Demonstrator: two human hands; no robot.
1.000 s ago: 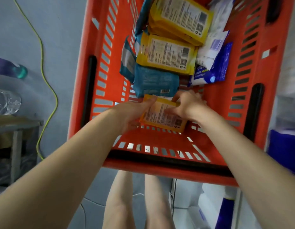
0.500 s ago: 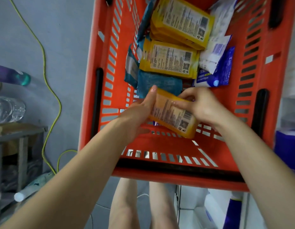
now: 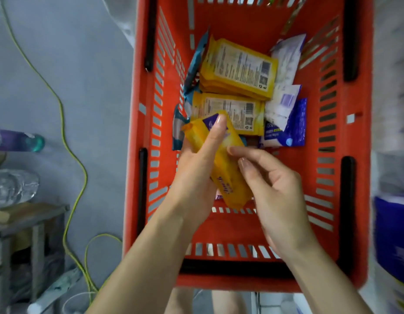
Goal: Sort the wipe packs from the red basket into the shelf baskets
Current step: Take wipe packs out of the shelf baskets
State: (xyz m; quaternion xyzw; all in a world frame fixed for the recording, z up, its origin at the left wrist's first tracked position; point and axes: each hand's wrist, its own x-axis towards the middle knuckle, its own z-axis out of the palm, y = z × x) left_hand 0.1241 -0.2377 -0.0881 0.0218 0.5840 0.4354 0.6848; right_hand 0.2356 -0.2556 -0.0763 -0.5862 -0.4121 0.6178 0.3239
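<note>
The yellow pack (image 3: 230, 184) has lifted and flipped. Your left hand (image 3: 196, 177) grips it, long axis along the fingers; your right hand (image 3: 278, 186) hangs relaxed, empty, just beside it.

- Grey floor (image 3: 94, 64): we see it fill the left half of the view.
- Yellow-green cable (image 3: 62, 130): we trace it from the top left corner down across the floor, ending in a loop near the bottom.
- Purple bottle (image 3: 13, 140): teal-capped, lying on its side at the left edge.
- Clear plastic bottle (image 3: 13, 186): just below the purple one, also on its side.
- Small grey table (image 3: 31, 214): lower left, under the clear bottle.
- White tube (image 3: 54, 288): on the floor beside the table's leg.
- Blue package (image 3: 393, 234): right edge, blurred.
</note>
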